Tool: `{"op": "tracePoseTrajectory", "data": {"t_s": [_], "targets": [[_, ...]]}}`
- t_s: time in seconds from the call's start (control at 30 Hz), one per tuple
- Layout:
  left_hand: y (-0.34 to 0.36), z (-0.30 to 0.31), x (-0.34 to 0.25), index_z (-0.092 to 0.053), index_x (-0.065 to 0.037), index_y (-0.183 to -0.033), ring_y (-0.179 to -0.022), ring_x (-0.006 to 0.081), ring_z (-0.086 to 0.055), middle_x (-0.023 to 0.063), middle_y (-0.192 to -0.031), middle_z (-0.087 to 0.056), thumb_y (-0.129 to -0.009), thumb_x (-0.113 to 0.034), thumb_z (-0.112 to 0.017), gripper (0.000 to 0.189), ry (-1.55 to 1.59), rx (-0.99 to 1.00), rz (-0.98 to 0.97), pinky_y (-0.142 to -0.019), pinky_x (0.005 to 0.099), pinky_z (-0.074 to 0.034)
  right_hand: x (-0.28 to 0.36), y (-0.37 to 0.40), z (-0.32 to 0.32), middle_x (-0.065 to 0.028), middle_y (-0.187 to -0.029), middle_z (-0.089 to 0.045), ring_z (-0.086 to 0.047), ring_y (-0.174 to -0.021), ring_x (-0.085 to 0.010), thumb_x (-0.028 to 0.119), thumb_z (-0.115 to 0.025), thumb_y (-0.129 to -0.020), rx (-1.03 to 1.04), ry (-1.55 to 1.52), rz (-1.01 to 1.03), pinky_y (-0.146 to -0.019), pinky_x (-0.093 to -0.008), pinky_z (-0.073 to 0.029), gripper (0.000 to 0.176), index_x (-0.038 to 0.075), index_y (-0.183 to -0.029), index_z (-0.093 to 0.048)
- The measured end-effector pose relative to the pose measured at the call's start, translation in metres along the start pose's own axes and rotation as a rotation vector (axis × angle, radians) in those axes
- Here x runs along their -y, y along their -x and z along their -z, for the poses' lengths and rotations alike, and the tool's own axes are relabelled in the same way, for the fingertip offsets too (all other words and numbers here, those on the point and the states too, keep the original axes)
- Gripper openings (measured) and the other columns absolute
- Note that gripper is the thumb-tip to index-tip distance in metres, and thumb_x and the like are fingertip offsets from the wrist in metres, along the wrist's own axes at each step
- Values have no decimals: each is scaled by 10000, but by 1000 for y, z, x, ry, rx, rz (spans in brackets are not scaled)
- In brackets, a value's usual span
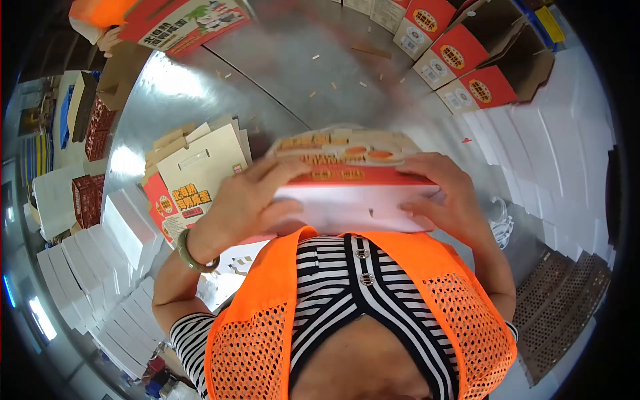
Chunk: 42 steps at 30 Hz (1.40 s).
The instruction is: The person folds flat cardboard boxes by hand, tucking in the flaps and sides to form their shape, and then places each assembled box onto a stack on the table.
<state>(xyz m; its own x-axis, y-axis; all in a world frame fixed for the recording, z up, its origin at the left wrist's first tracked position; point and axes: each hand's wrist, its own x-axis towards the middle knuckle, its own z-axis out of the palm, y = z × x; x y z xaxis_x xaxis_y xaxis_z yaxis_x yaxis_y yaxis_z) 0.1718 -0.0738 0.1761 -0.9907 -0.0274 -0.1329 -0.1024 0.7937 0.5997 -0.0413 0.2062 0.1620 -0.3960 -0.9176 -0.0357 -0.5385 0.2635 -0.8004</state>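
In front of my chest is a printed carton (380,175), red and beige with pictured food on top; its upper part is blurred. A smooth white side (353,203) faces me. My left hand (267,193) grips the carton's left end, fingers over the top edge and thumb on the white side. At the right end, my right hand (443,190) holds it the same way. Just left of it lies a pile of flat printed cartons (207,167) with handle slots, near my left forearm.
Stacked white boxes (87,267) stand at left, with more white stacks (533,160) at right. Open red cartons (480,87) line the far right of the metal table (267,73). Across it, another person's hand (109,41) touches a red carton (187,27). Brown perforated trays (560,307) sit lower right.
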Motion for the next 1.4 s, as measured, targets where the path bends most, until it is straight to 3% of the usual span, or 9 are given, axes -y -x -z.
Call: {"op": "tracePoseTrajectory", "data": {"t_s": [0.37,0.63,0.8,0.97,1.07,1.1,1.17,1.27,1.4], "targets": [[-24,6,3,-621,-110,-1274,-999,298,-701,79,-1237,-680,-804,-251,-784,517,-149,-80,111,-805,359,-583,7,-31,0,-24,-1104,-665,-646,-1018,-218,202,-762,-800,-62,375,14,-743,-348,-570,418,166,-1211,-691],[20,3,16,-458,-130,-1487,-1425,463,-348,216,-1585,-313,-521,-545,-898,1140,-51,-211,-36,-1163,535,-317,-20,-54,15,-114,-1128,-657,-650,-994,-188,201,-695,-898,-100,-232,-171,-867,-298,-512,357,33,-1213,-686],[-12,-7,88,-222,-33,-1573,-1427,344,-365,169,-1580,-325,-607,-430,-940,1267,147,-576,17,-1176,454,-301,-37,-101,22,-97,-1018,-680,-636,-966,-166,246,-593,-1005,-24,-242,-20,-846,-273,-481,315,-14,-1146,-703],[-58,-11,132,-314,-15,-1527,-1298,210,-499,96,-1420,-523,-650,-122,-910,1065,754,-360,164,-1093,373,-417,-37,-119,31,-89,-1091,-686,-620,-1018,-151,229,-590,-1009,114,-208,-17,-897,-281,-471,309,-23,-1154,-696],[-84,-13,134,-402,-18,-1463,-1187,170,-578,78,-1295,-612,-676,-4,-845,903,964,-472,108,-1025,344,-481,-46,-119,40,-122,-1379,-570,-551,-1235,-217,306,-443,-1049,-205,-363,105,-1090,-338,-388,454,22,-1388,-548],[-91,-14,135,-447,-19,-1422,-1137,166,-610,79,-1240,-639,-691,8,-819,820,1124,-596,44,-996,340,-504,-38,-122,44,-131,-1447,-523,-502,-1322,-230,375,-462,-1022,-339,-838,-114,-1122,-366,-370,612,44,-1528,-367],[-105,-10,134,-490,-29,-1336,-1073,167,-643,79,-1189,-656,-842,-90,-745,560,1299,-671,-92,-941,324,-540,-58,-105,46,-124,-1548,-423,-414,-1418,-263,595,-571,-941,-128,-823,102,-1149,-382,-334,932,124,-1618,-137],[-129,4,122,-512,-19,-1347,-1089,162,-652,87,-1233,-652,-940,-292,-699,524,1446,-558,29,-922,319,-558,-114,-106,5,-164,-1583,-345,-385,-1438,-283,511,-735,-846,-170,-688,166,-1153,-418,-349,1094,149,-1626,-59],[-133,3,156,-465,-5,-1436,-1224,191,-594,129,-1351,-599,-960,-430,-679,673,1136,-538,45,-1034,325,-482,-105,-113,-26,-167,-1538,-400,-439,-1390,-295,427,-687,-907,-124,-932,-116,-1110,-431,-422,929,132,-1615,-163]]}}
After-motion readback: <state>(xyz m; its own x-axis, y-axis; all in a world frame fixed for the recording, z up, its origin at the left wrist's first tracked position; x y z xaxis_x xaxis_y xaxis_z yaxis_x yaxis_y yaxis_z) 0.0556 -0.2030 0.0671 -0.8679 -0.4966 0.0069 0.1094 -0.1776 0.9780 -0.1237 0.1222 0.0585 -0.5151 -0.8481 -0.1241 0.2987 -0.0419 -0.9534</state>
